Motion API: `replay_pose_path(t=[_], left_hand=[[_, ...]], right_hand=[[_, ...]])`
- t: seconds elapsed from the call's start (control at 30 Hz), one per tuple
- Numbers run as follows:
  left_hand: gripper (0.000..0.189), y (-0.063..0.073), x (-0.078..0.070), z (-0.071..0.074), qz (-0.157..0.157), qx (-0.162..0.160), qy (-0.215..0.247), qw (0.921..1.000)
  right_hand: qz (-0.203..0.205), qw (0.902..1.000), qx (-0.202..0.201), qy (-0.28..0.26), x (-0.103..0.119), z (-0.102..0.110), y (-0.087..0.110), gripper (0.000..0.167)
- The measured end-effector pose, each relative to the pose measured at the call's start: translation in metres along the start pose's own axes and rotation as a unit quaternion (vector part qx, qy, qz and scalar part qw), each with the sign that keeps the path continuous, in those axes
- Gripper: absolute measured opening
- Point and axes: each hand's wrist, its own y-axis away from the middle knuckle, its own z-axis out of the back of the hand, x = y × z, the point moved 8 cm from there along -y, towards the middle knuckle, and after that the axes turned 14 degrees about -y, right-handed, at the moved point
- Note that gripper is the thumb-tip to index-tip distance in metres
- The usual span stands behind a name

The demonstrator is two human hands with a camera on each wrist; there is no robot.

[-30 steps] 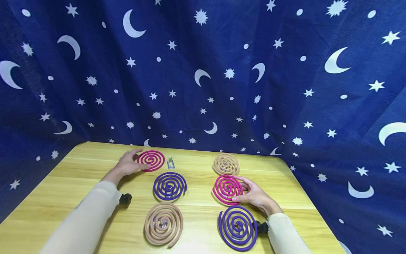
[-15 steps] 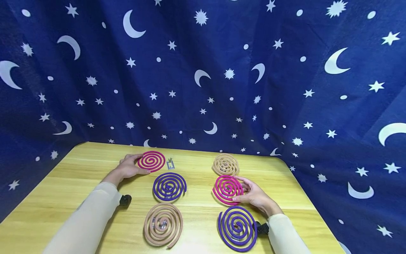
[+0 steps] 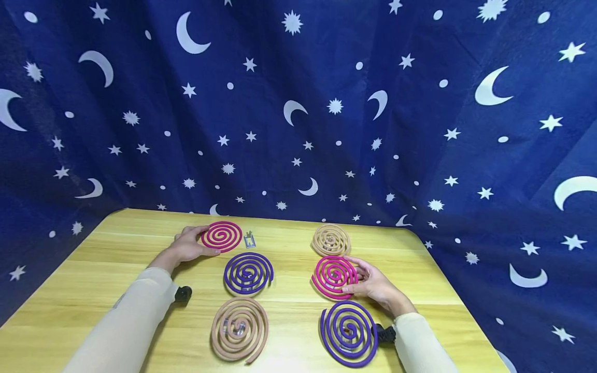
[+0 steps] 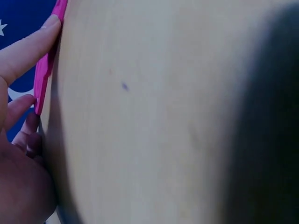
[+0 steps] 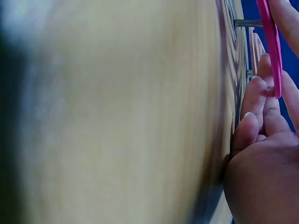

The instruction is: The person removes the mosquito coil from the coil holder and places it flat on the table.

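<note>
In the head view, my left hand (image 3: 188, 245) holds a pink mosquito coil (image 3: 221, 237) by its left side at the table's back left, thumb at the near edge and fingers at the far edge. A small metal coil stand (image 3: 250, 240) is just right of that coil. My right hand (image 3: 377, 285) pinches the right edge of another pink mosquito coil (image 3: 334, 277). In the right wrist view this pink coil (image 5: 272, 51) sits above the table on a metal support, with curled fingers beneath it. The left wrist view shows the left pink coil (image 4: 44, 74) edge-on against the fingers.
On the left stand a purple coil (image 3: 249, 274) and a tan coil (image 3: 240, 329). A tan coil (image 3: 330, 240) and a purple coil (image 3: 349, 334) flank the right pink one. The wooden table (image 3: 289, 311) ends at a dark blue star-and-moon curtain (image 3: 261, 103).
My left thumb has shifted from over the pink coil to its near edge, and the left fingers have drawn in slightly. My right hand stays at its coil.
</note>
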Motion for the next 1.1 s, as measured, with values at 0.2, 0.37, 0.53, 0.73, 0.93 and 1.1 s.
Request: replay_pose_path(t=[0.2, 0.37, 0.53, 0.73, 0.93, 1.1], left_hand=[[0.104, 0.001, -0.002, -0.001, -0.003, 0.004, -0.003, 1.0], [0.103, 0.001, -0.002, -0.001, -0.009, 0.004, -0.008, 0.9999], [0.104, 0.0, -0.002, 0.0, -0.009, 0.003, -0.008, 0.9999], [0.103, 0.001, -0.003, 0.0, -0.008, 0.002, -0.01, 0.9999], [0.103, 0.0, -0.002, 0.0, -0.009, 0.005, -0.004, 0.9999], [0.104, -0.001, -0.001, 0.0, -0.006, 0.006, -0.011, 0.9999]], right_hand=[[-0.004, 0.9997, 0.002, 0.022, 0.008, -0.004, 0.0, 0.09], [-0.015, 0.9997, 0.001, 0.021, 0.011, -0.008, 0.002, 0.091], [-0.024, 0.9995, -0.017, 0.014, 0.01, -0.006, 0.003, 0.09], [-0.026, 0.9994, -0.022, 0.012, 0.01, -0.003, 0.003, 0.087], [-0.038, 0.9991, -0.016, -0.007, 0.006, -0.002, 0.003, 0.087], [-0.041, 0.9989, -0.014, -0.019, 0.003, 0.0, 0.002, 0.087]])
